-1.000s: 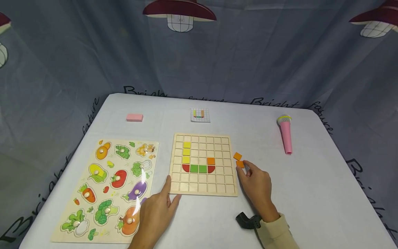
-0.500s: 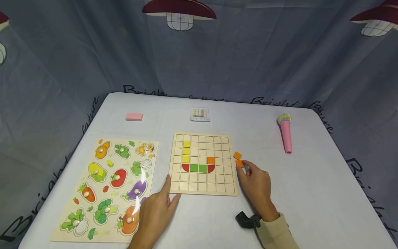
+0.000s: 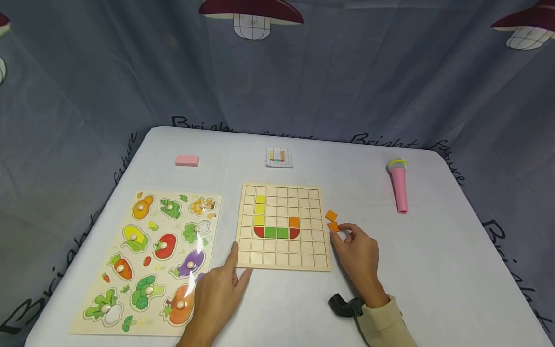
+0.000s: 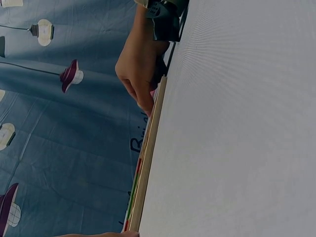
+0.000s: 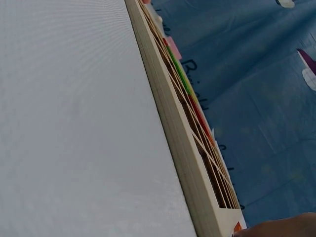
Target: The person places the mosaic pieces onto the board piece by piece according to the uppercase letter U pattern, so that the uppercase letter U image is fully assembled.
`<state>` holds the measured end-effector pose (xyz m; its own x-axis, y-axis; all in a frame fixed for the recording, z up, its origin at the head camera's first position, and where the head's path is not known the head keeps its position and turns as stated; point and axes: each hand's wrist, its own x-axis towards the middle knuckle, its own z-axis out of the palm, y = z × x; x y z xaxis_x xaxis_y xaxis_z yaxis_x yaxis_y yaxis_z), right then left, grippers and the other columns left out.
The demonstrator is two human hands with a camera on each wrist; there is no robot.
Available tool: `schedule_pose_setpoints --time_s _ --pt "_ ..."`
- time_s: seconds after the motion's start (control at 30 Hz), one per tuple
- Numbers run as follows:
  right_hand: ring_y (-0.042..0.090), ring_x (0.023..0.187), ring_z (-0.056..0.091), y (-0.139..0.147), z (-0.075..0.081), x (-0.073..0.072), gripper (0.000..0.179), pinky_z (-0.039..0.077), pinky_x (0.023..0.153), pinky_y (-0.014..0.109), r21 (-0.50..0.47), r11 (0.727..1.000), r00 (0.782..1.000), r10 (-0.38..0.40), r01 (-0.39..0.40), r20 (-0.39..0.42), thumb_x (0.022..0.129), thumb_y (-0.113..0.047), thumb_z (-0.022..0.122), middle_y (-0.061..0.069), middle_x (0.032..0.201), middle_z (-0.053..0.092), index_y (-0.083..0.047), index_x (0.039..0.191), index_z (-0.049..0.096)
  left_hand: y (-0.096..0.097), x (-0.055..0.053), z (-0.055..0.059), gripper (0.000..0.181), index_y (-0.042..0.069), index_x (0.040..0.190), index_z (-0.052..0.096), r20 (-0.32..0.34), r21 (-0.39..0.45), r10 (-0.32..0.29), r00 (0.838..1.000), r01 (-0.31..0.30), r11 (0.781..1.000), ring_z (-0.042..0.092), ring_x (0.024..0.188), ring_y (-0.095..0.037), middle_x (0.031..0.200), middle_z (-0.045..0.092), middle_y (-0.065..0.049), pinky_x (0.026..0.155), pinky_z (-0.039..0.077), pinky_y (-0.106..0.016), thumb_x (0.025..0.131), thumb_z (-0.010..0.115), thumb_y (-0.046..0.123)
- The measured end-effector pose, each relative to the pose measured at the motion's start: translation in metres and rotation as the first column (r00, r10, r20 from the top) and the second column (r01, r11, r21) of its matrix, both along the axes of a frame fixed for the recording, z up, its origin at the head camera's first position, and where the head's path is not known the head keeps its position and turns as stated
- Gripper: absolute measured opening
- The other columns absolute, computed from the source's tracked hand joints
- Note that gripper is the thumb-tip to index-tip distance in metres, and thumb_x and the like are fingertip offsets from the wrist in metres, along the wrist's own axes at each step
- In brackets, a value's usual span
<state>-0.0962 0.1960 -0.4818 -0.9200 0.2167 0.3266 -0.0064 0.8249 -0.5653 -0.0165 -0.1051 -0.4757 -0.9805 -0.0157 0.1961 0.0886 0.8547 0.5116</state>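
A square wooden grid board point(image 3: 282, 255) lies mid-table, with yellow tiles point(image 3: 259, 209), green tiles point(image 3: 276, 233), red rounded corner tiles point(image 3: 258, 232) and an orange tile point(image 3: 294, 222) set in its cells. My left hand point(image 3: 218, 291) rests at the board's near left corner, forefinger along the left edge and thumb at the near edge, both fairly straight. Beside the board's right edge, my right hand point(image 3: 359, 253) pinches a square orange tile point(image 3: 333, 226) between thumb and forefinger, low at the table. A second loose orange tile point(image 3: 331, 215) lies just beyond it.
A vegetable peg puzzle point(image 3: 147, 265) lies at the left, partly under my left forearm. Behind the board is a small pattern card point(image 3: 279, 157). A pink block point(image 3: 187, 161) sits at the back left, and a pink toy microphone point(image 3: 399, 188) lies at the right.
Both hands and the tiles hold their places on the table. Only the camera's view has shifted slightly.
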Motion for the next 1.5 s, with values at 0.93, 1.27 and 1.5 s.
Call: schedule_pose_setpoints --time_s 0.93,1.27,1.5 --pt "0.013 0.043 0.039 -0.006 0.004 -0.001 0.028 0.026 0.042 0.026 -0.079 0.997 0.999 -0.007 0.004 -0.034 0.084 -0.021 0.084 -0.003 0.052 0.046 0.0 0.101 0.077 0.0 0.0 0.0 0.068 0.001 0.143 0.058 -0.012 0.008 0.001 1.0 -0.001 1.0 0.029 0.041 0.001 0.051 0.036 0.018 0.039 0.026 -0.023 0.087 0.082 0.031" --pt "0.012 0.043 0.039 -0.025 0.008 -0.004 0.028 0.026 0.041 0.026 -0.096 0.993 0.998 0.062 -0.063 -0.012 0.085 -0.022 0.084 -0.004 0.051 0.046 -0.001 0.101 0.078 0.0 0.0 0.001 0.068 0.001 0.143 0.057 -0.007 0.007 0.0 1.0 0.0 1.0 0.029 0.041 0.001 0.051 0.036 0.018 0.039 0.026 -0.023 0.087 0.082 0.031" --pt "0.011 0.043 0.038 -0.037 0.008 -0.008 0.025 0.028 0.043 0.027 -0.081 0.99 0.993 0.114 -0.115 -0.019 0.084 -0.023 0.084 -0.005 0.051 0.045 -0.003 0.099 0.079 0.0 0.0 0.002 0.068 0.001 0.143 0.058 -0.003 0.012 0.0 1.0 0.0 1.0 0.029 0.041 0.0 0.051 0.036 0.017 0.039 0.026 -0.024 0.088 0.082 0.031"
